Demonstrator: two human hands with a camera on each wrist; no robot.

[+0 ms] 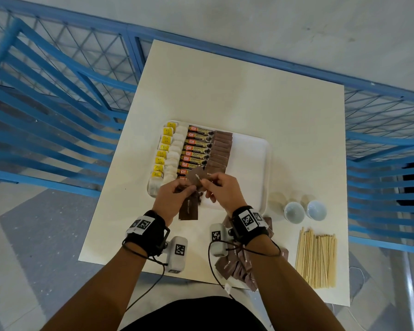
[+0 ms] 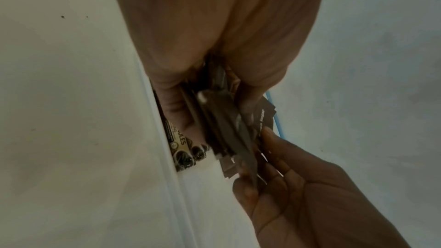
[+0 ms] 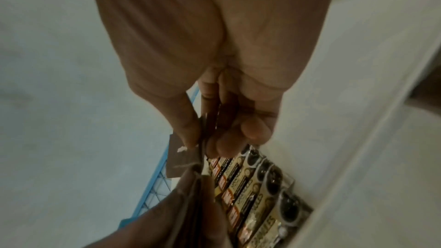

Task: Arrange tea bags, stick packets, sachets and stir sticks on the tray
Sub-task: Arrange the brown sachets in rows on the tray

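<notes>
While both hands work over the near edge of the tray (image 1: 261, 149), the head view shows the step in hand: laying down the brown sachets. The left hand (image 1: 171, 198) grips a small stack of brown sachets (image 1: 189, 209), and the right hand (image 1: 222, 189) pinches 1 sachet (image 1: 199, 177) pulled off the top. On the tray, 3 rows are laid: tea bags (image 1: 175, 151) with yellow tags on the left, stick packets (image 1: 196, 149) in the middle, and a row of brown sachets (image 1: 221, 149) beside them. That brown row stops short of the near edge, so it looks not yet done. More sachets (image 1: 239, 266) lie in a loose pile on the table (image 1: 225, 91) under the right wrist. The stir sticks (image 1: 317, 256) lie on the table to the right, off the tray, near 2 small cups (image 1: 305, 211). From the left wrist view, the fingers curl round the fanned stack (image 2: 222, 129), and the right hand's fingers (image 2: 272, 139) touch its far end. From the right wrist view, thumb and fingers pinch a brown sachet (image 3: 183, 157) above the stick packets (image 3: 257, 186). Next, I think the pinched sachet must go flat at the near end of the brown row, overlapping like the others. The bare right side of the tray looks saved for the stir sticks.
</notes>
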